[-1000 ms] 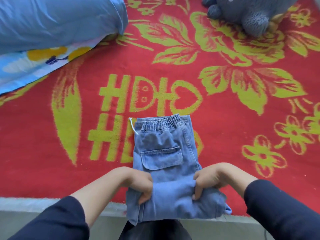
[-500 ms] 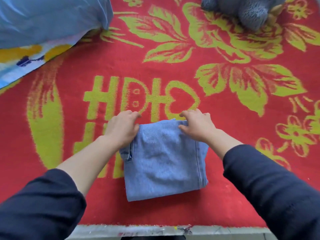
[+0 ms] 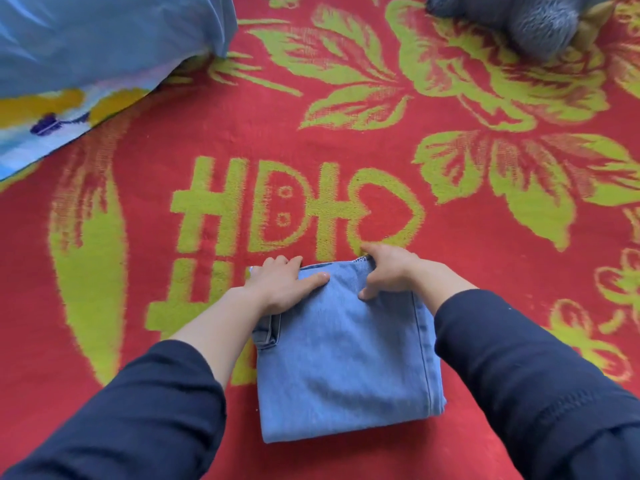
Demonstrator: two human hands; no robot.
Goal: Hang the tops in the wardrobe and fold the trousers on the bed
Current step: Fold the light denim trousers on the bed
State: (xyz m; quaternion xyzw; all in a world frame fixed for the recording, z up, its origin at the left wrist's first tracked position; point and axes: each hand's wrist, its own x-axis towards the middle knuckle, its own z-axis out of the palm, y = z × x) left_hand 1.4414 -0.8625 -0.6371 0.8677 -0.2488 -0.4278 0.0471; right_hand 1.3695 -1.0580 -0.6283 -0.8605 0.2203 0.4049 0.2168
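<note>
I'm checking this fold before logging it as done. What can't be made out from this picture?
Head view, jeans: inner layers, covered by the top fold.
Head view, right hand: whether it has a grip on the far edge; its fingers curl past the denim, tips unseen.
Head view, plush toy: mostly cut off by the top edge.
Head view, pillow: cut off by top and left edges.
Wardrobe and tops: outside the frame.
</note>
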